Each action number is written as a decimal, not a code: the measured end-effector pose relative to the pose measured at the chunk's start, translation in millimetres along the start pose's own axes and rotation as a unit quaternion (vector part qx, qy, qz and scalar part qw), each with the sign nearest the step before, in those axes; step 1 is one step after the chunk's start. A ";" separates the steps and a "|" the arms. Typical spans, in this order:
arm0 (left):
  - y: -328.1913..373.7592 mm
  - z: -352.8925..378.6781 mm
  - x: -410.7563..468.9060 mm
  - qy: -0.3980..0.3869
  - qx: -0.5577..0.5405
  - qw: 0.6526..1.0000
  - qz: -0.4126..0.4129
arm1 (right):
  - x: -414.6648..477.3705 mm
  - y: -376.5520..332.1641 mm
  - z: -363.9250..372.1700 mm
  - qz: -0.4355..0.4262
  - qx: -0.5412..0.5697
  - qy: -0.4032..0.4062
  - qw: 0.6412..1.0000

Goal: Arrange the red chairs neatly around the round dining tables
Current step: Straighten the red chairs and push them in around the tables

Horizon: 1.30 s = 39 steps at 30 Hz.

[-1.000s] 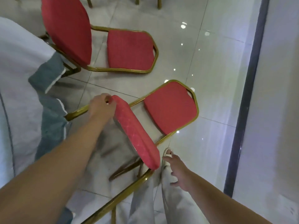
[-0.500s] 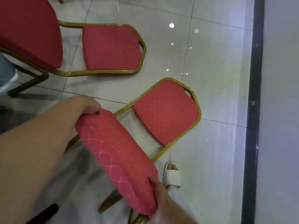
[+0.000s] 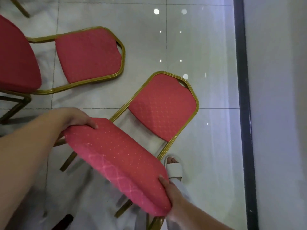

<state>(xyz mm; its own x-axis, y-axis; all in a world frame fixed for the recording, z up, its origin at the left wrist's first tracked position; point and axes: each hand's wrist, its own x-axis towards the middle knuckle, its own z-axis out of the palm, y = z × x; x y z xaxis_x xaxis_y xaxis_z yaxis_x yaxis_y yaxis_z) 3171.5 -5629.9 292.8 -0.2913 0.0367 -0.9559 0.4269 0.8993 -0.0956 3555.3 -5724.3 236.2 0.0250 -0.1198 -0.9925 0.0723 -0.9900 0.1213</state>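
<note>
Gripping is recorded at two corners of the seat of the red padded chair with gilt tubular metal frame (image 3: 119,160), which is held near centre over the glossy grey tiled floor (image 3: 207,47), its backrest pointing far and right. The left hand (image 3: 73,118) is curled round the seat's far-left corner, thumb on top. The right hand (image 3: 172,195) is clasped on the near-right corner. Whether the legs touch the floor cannot be told.

The frame is judged stiff and moderately heavy. The cushion is judged soft, so a hold there may yield, though the woven cover should resist slipping. A firmer hold is judged available on the frame rail or backrest top.

Counted:
- two red chairs, the second red chair (image 3: 88,55) standing far left, apart from the first
- one gilt leg (image 3: 20,7) at the far-left edge, possibly of a third chair
- two hands
- one white slipper (image 3: 174,170) just beside the held seat

No round table is seen.
</note>
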 end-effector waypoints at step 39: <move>-237.1 131.8 -246.8 0.257 -0.362 0.864 0.236 | -311.3 92.9 140.4 -0.530 -0.667 -0.075 0.517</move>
<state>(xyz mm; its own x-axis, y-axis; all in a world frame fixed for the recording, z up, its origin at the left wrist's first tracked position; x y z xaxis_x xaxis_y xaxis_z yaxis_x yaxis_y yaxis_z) 3255.0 -5909.6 514.8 -0.6524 0.4949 -0.5740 0.0079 0.7618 0.6478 3414.3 -5789.5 554.2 -0.8054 0.3337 -0.4899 0.5922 0.4167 -0.6897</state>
